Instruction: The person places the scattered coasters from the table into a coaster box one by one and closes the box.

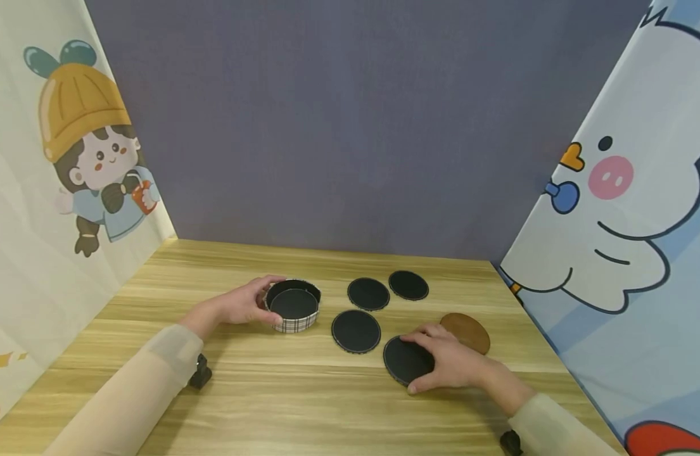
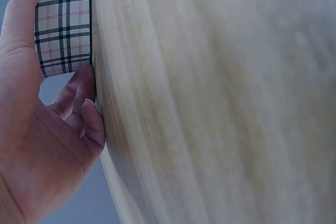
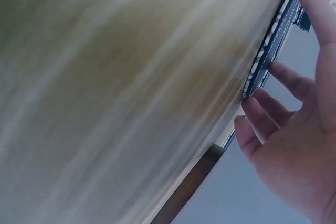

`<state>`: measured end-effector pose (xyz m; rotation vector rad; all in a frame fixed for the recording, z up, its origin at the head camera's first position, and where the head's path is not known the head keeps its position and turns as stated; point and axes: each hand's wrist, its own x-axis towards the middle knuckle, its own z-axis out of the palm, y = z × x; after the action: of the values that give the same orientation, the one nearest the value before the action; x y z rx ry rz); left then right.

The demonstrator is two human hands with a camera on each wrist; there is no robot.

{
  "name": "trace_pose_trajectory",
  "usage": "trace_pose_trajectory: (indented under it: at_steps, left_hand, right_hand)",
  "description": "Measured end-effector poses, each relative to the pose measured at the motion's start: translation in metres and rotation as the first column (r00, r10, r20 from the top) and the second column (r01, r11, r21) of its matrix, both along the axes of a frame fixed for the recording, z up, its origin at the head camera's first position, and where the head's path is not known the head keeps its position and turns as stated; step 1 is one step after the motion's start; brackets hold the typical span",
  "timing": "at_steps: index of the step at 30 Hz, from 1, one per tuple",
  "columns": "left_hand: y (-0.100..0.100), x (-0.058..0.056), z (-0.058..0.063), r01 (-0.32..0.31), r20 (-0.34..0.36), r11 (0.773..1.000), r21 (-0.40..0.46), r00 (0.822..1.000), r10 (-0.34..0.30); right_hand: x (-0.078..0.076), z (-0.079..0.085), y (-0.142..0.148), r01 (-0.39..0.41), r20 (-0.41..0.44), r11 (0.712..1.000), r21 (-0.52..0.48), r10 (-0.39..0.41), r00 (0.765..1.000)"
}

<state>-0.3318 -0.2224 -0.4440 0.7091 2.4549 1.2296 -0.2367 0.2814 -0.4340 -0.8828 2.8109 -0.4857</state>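
Note:
My left hand (image 1: 242, 304) holds a round coaster holder (image 1: 296, 325) by its side, thumb at the near wall and fingers around the back. The holder has a plaid outer wall (image 2: 64, 24) and a black inside, and it stands upright on the table. My right hand (image 1: 455, 362) spans a round black coaster (image 1: 405, 360), thumb at its near edge and fingertips at its far edge. In the right wrist view, that coaster's stitched rim (image 3: 269, 40) lies close along the tabletop, with fingertips right at it.
Three more black coasters lie flat beyond: one nearer (image 1: 356, 331), one behind it (image 1: 369, 294), and one farthest back (image 1: 408, 285). A brown round disc (image 1: 466, 332) lies just behind my right hand. The wooden table (image 1: 281, 405) meets a grey backdrop (image 1: 327, 126) and printed side curtains.

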Motion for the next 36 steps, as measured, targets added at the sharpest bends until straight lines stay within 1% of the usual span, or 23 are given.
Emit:
trace_pose_trajectory:
  at_steps: [5,16,20,27,32,36]
  left_hand:
    - [0.001,0.0,0.0009,-0.006,0.006,1.0,-0.005,1.0,0.006]
    - [-0.0003,0.0,-0.0001,-0.002,-0.006,1.0,-0.015,1.0,0.001]
    - [-0.0004,0.0004,0.0005,-0.001,-0.01,1.0,-0.02,1.0,0.001]
    - [-0.0008,-0.0001,-0.0011,-0.004,-0.015,0.999,-0.034,1.0,0.004]
    - [-0.0008,-0.0007,-0.0016,0.002,-0.01,1.0,-0.022,1.0,-0.003]
    - [-0.0009,-0.0012,-0.0011,0.006,-0.009,1.0,-0.018,1.0,-0.006]
  right_hand:
    - [0.0011,0.0,-0.0003,0.008,0.036,1.0,-0.015,-0.007,0.999]
    - [-0.0021,-0.0026,-0.0042,0.036,0.041,0.999,-0.029,-0.035,0.999]
    - [-0.0029,-0.0029,-0.0056,0.035,0.042,0.999,-0.026,-0.034,0.999]
    - [-0.0055,-0.007,-0.0062,0.019,0.015,1.0,-0.022,-0.018,1.0]
    - [-0.0066,-0.0098,-0.007,0.038,-0.016,0.999,-0.028,-0.038,0.999]
    - [-0.0073,-0.0084,-0.0088,0.049,-0.025,0.998,-0.038,-0.05,0.998]
